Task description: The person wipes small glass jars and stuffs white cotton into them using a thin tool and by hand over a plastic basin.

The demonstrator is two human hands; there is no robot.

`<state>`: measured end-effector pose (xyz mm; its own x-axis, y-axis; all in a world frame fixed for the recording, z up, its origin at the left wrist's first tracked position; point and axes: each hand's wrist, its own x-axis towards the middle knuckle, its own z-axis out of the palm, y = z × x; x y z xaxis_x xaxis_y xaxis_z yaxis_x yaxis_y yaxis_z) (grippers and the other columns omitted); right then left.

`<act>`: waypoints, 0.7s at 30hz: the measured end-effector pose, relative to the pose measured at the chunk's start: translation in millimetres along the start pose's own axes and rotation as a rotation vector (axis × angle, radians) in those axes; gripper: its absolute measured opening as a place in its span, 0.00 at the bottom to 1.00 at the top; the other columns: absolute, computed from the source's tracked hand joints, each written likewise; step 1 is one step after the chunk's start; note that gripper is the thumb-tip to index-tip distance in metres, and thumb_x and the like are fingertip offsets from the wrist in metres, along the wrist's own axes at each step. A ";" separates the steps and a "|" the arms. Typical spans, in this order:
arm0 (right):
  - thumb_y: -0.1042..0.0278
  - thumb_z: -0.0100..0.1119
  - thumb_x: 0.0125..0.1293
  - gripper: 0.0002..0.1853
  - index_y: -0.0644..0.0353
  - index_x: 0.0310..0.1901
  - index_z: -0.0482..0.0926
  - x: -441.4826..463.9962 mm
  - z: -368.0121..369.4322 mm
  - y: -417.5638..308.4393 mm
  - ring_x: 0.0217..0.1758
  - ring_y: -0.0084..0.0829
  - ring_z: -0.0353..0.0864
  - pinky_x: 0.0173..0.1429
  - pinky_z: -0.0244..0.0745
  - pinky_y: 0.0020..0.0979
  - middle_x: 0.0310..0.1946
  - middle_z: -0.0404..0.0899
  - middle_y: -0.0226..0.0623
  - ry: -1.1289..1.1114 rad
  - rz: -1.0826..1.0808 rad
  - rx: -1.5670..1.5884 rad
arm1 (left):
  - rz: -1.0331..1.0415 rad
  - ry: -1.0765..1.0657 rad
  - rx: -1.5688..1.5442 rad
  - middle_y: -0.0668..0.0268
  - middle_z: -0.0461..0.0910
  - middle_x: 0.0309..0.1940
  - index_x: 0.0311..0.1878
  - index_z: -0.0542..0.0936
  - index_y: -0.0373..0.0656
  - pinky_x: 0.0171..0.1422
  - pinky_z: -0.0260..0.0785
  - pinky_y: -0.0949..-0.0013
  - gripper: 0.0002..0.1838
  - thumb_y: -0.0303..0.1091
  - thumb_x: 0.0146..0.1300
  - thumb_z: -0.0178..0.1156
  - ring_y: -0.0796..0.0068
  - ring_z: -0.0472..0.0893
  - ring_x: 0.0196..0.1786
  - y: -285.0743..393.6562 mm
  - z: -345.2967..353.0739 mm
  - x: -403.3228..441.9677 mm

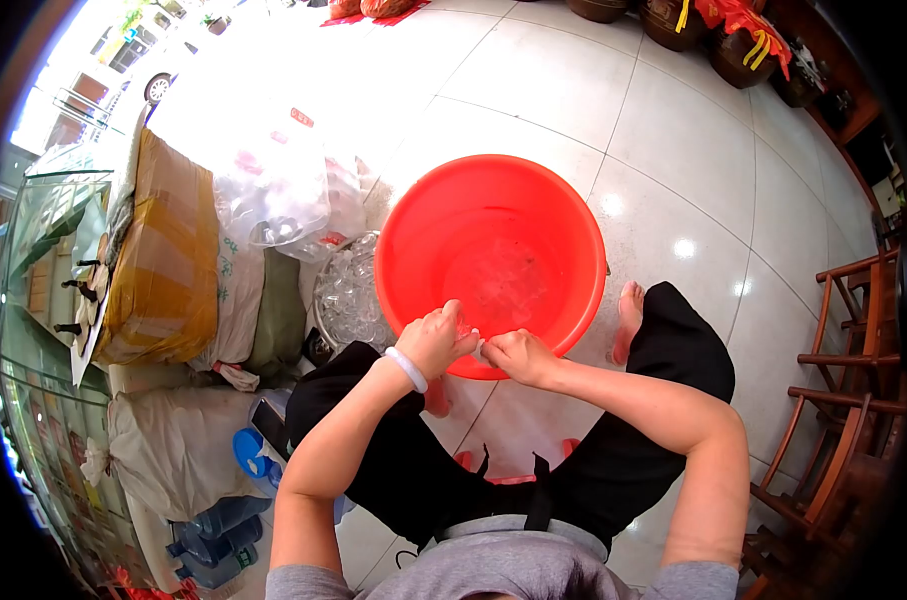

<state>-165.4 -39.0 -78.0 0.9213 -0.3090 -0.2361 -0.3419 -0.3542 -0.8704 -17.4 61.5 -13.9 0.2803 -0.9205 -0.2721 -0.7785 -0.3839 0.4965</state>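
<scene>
My left hand (431, 342), with a pale bangle (407, 370) on its wrist, is closed over the near rim of a large red plastic tub (398, 215). Close beside it, my right hand (522, 358) is closed too, and the fingertips of both almost meet. A small whitish, see-through thing shows between them, too small to name. Inside the tub, some clear, glinting matter lies on the bottom; I cannot tell whether it is water. Left of the tub stands a metal basin heaped with clear glass or plastic pieces (351, 295).
To the left are a taped cardboard box (163, 250), clear plastic bags (273, 195), white sacks (178, 440), a glass case (33, 300) and blue water bottles (218, 540). Wooden chairs (838, 430) stand right. Dark jars (738, 55) line the back. My bare feet flank the tub.
</scene>
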 end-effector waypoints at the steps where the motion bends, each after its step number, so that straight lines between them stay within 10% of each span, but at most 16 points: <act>1: 0.55 0.43 0.62 0.20 0.61 0.26 0.78 0.1 0.4 -0.6 0.31 0.50 0.78 0.36 0.72 0.46 0.22 0.77 0.50 -0.002 0.008 0.006 | -0.001 0.000 0.000 0.46 0.77 0.27 0.44 0.68 0.32 0.40 0.71 0.57 0.27 0.50 0.57 0.58 0.48 0.78 0.36 -0.9 0.6 -0.1; 21: 0.52 0.42 0.61 0.21 0.61 0.25 0.78 7.2 8.9 -0.3 0.31 0.51 0.78 0.37 0.71 0.46 0.22 0.76 0.50 -0.031 0.033 0.009 | 0.006 0.012 0.045 0.50 0.78 0.29 0.41 0.66 0.36 0.39 0.72 0.55 0.22 0.46 0.57 0.57 0.50 0.79 0.35 -10.2 2.0 -4.2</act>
<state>-157.0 -33.3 -83.3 0.9149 -0.2927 -0.2781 -0.3707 -0.3359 -0.8659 -11.7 69.5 -19.6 0.2815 -0.9239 -0.2593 -0.8049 -0.3745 0.4604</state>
